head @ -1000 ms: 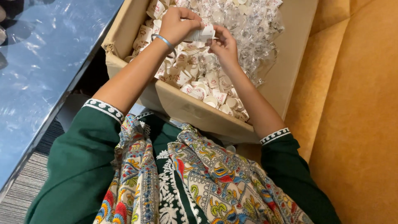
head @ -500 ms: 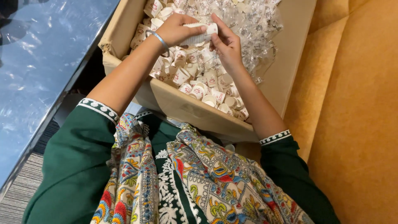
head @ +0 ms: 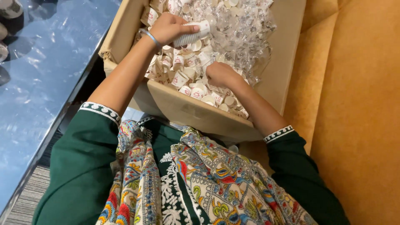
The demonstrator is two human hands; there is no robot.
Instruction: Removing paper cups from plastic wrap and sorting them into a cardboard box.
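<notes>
— Head view: what step is this?

— Stacking, by the look of it. Left hand (head: 168, 29) is closed around a short nested stack of white paper cups (head: 192, 34), thumb and fingers wrapped round it. The stack lies roughly sideways over the far-left part of the cardboard box (head: 187, 110).

— Right hand?

— Right hand (head: 221, 75) is down among the loose cups (head: 183, 77), near the middle of the box, just behind the front wall. Knuckles up, fingers curled downward into the pile. Can't tell if it has hold of a cup; the fingertips are hidden.

— Rest of the box?

— Loose cups fill the near and left side, and crumpled clear plastic wrap (head: 246, 37) covers the far right. The box sits between a blue table (head: 41, 83) and an orange seat (head: 358, 125).

— What does the next move call for?

— My read: pinching one cup out of the jumble without dragging its neighbours or the wrap. Then it has to be turned the same way as the stack before it meets the stack's end. The cups are light and thin, so a soft grip is needed, and the left hand has to hold the stack steady.

— Change from half a second ago?

— Back then the right hand was up at the end of the stack, fingers touching it. Now it's dropped away to the pile, well apart from the stack. Left hand and stack have barely shifted. Box hasn't moved.
</notes>
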